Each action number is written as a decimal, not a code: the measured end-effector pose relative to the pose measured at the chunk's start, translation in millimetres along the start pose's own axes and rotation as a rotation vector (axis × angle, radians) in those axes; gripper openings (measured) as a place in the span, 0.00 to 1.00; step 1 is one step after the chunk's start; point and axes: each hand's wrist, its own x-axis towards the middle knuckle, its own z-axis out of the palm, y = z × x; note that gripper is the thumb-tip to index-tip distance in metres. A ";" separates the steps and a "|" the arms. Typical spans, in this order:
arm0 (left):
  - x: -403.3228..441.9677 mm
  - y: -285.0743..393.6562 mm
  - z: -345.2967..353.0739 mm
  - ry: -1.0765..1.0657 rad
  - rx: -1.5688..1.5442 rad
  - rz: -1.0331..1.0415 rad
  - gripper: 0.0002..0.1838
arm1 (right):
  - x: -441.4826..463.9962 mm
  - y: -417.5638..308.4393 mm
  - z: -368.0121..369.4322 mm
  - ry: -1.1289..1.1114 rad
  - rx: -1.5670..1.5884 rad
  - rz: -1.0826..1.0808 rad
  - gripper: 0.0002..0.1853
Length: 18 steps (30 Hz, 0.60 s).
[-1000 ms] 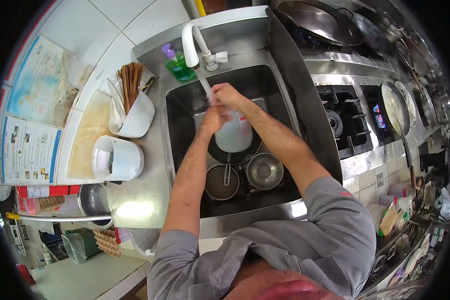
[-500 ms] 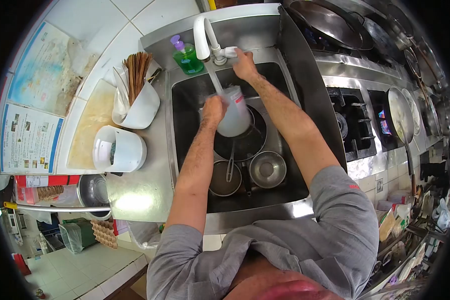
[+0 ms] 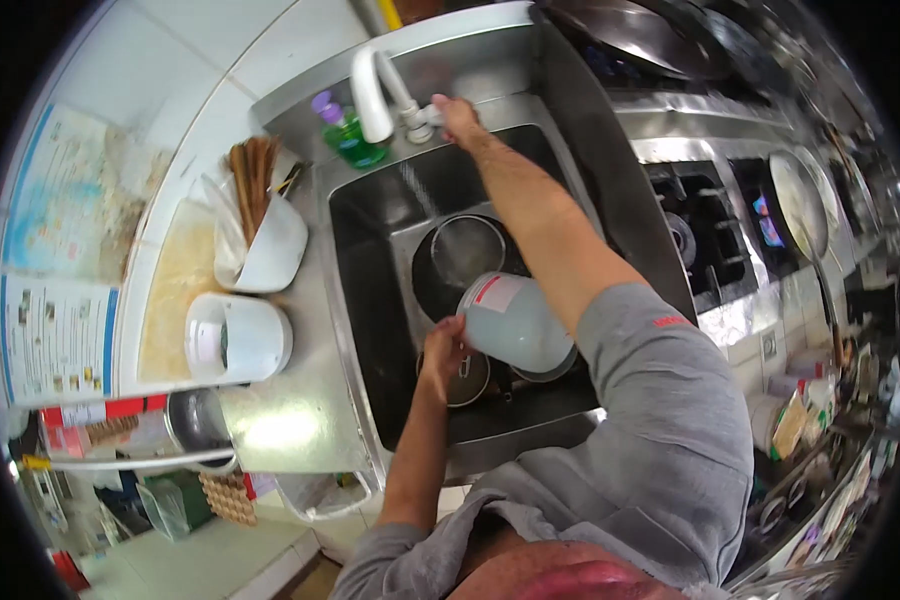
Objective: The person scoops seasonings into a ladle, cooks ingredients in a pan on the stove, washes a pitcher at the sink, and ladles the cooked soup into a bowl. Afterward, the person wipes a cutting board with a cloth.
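Note:
My left hand grips the end of a translucent plastic container with a red and white label, tilted on its side over the sink. My right hand is closed on the knob of the white faucet, and a thin stream falls below the spout. Under the container lie a black pan with a round vessel in it, and a pot at the front. The metal bowl beside that pot is mostly hidden by the container.
Green soap stands left of the faucet. Left of the sink are a white holder with wooden sticks and a white tub. A metal partition separates the sink from the stove, where a pan rests.
My left hand has brought the container from under the faucet toward me and tipped it sideways. My right hand left the container and went to the faucet knob. The water stream has thinned.

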 end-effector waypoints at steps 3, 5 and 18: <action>-36.6 -2.7 20.7 -0.108 -0.076 -0.061 0.12 | -9.1 -4.1 -0.7 -0.101 0.170 0.075 0.22; -16.7 -12.8 -8.1 -0.299 -0.170 -0.052 0.18 | -7.4 2.3 -6.9 -0.212 0.093 0.091 0.24; -48.6 19.9 -35.4 -0.387 0.085 -0.061 0.22 | -348.5 -61.6 -135.4 -0.162 0.067 -0.335 0.14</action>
